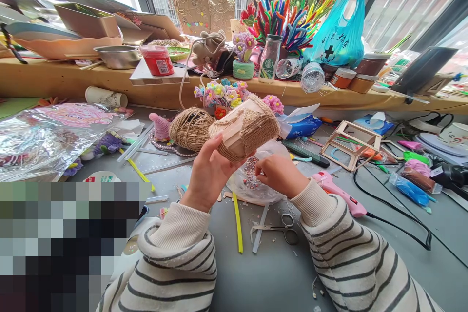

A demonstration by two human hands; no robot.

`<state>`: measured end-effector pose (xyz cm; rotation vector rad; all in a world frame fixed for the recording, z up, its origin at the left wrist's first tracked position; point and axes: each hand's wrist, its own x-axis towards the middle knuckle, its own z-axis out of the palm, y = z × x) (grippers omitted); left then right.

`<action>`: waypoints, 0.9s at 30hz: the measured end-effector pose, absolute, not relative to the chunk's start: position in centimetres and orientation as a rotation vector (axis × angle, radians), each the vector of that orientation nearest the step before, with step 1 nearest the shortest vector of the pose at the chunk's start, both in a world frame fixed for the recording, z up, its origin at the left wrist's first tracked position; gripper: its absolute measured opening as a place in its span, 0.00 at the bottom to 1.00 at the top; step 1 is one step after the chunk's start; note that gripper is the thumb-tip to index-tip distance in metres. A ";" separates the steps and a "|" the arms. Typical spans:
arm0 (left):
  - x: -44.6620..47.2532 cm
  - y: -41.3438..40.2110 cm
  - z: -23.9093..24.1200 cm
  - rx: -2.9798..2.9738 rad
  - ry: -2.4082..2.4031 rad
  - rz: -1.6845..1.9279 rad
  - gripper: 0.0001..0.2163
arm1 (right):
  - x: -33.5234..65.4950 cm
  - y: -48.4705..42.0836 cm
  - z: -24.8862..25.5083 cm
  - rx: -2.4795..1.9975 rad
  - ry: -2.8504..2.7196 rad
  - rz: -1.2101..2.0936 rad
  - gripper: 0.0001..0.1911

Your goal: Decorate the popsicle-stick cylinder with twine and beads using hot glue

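Note:
My left hand [209,175] grips a twine-wrapped container [245,129] from below, its thumb on the near side. Pale wooden slats show on its side between bands of brown twine, and it is tilted. Beside it, my right hand [281,174] has its fingers curled in a pinch over a clear plastic bag [239,184] of small colourful beads [250,168]. What the pinch holds, if anything, I cannot make out. Behind the container lies a ball of twine [192,129]. Scissors [274,228] and a yellow strip [237,224] lie nearer me.
A pink glue gun [340,192] with a black cable lies to the right, near a small wooden-stick frame [351,144]. Plastic-wrapped sheets [54,141] cover the left. A shelf [47,75] behind carries jars, pipe cleaners [281,27] and a blue bag [341,34].

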<state>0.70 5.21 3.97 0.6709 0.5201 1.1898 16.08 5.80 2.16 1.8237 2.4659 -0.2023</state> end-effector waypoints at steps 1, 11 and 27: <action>0.7 5.2 3.9 0.674 0.517 1.188 0.17 | 16.1 5.8 2.2 1.818 2.464 -0.204 0.11; 0.6 5.2 4.0 0.693 0.536 1.182 0.19 | 16.0 5.9 1.9 1.824 2.409 -0.150 0.08; 0.5 5.2 3.8 0.691 0.511 1.187 0.17 | 16.1 5.7 2.2 1.814 2.474 -0.203 0.09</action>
